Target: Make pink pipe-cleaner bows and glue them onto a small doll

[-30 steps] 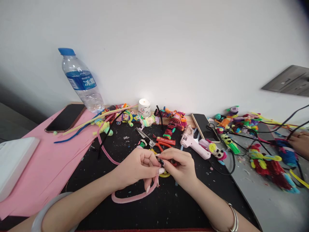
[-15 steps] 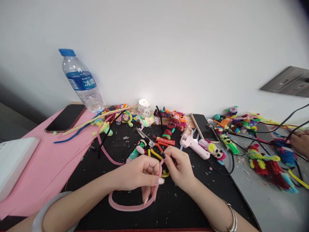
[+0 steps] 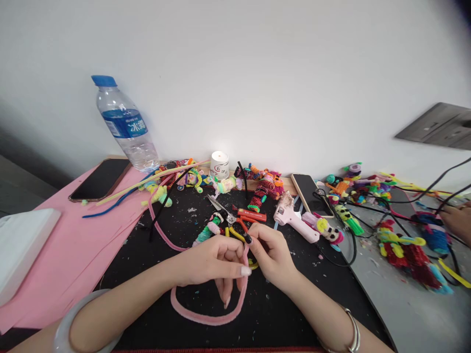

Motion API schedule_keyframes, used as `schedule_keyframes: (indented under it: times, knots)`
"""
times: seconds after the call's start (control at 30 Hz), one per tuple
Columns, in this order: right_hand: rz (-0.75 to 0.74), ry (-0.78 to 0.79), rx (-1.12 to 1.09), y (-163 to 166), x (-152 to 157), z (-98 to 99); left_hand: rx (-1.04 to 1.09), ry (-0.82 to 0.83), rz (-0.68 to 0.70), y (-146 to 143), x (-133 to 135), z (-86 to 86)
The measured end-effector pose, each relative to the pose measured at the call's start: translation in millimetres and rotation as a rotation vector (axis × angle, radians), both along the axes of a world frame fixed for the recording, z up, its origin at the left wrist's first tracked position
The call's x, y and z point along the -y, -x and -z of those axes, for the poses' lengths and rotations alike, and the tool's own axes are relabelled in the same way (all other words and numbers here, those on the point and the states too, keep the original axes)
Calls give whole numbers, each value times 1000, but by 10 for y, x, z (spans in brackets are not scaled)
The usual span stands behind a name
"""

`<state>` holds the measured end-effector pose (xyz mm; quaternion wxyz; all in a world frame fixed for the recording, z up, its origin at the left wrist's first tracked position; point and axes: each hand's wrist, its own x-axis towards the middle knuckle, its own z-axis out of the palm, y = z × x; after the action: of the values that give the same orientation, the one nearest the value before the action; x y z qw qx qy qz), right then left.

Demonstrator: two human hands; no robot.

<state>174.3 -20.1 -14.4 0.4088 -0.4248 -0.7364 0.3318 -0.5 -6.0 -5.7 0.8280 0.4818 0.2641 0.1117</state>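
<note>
A long pink pipe cleaner (image 3: 206, 319) runs through both hands, with a loop hanging toward me over the black mat. My left hand (image 3: 217, 264) pinches it between thumb and fingers. Close beside, my right hand (image 3: 270, 252) grips its upper end between thumb and index finger. Just beyond my fingers lie scissors (image 3: 222, 208) with orange-red handles, partly hidden, and a yellow-handled tool (image 3: 237, 234) mostly covered by my hands. A small green-and-pink pipe-cleaner figure (image 3: 209, 230) rests behind my left hand.
A pink glue gun (image 3: 296, 220) with its cord lies right of centre, by a phone (image 3: 312, 196). Several pipe-cleaner figures line the wall. A water bottle (image 3: 127, 127) and another phone (image 3: 101, 180) stand left. At far right another person's hand (image 3: 458, 220) is near cables.
The pink loop has shifted slightly right and changed shape below my left hand. My left fingers have moved a little along it; both hands keep their hold.
</note>
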Motion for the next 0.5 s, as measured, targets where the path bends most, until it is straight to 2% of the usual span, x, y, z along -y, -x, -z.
schedule_keyframes:
  times: [0.2,0.5]
  knots:
    - [-20,-8,-13,13,25,17,8,7,-108,-17,-10,17]
    - [-61,28,-24,21,32,25,7,51,-145,-32,25,45]
